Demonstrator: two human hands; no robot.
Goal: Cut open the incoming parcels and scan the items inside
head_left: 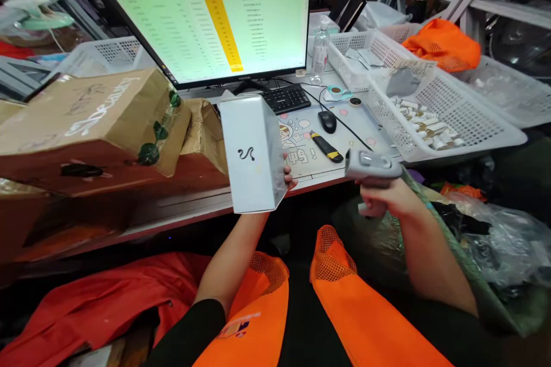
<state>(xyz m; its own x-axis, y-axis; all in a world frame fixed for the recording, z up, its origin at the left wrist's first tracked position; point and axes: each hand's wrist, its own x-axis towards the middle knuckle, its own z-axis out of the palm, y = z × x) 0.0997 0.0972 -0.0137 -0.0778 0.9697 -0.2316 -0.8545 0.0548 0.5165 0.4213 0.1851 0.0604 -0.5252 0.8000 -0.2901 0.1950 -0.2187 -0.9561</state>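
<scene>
My left hand [289, 176] holds a tall white box [252, 152] upright above the desk's front edge; a black squiggle mark shows on its near face, and only my fingertips peek out at its right side. My right hand [381, 198] is wrapped round the handle of a grey handheld scanner [372, 166], whose head points left toward the box. The two are a short gap apart.
A monitor [206, 11] with a spreadsheet stands behind a keyboard [286, 97], mouse [327, 121] and yellow-black tool [327, 147]. Cardboard boxes [90, 120] fill the desk's left. White baskets [447, 120], one with small vials, sit right. A plastic bag [495, 235] lies lower right.
</scene>
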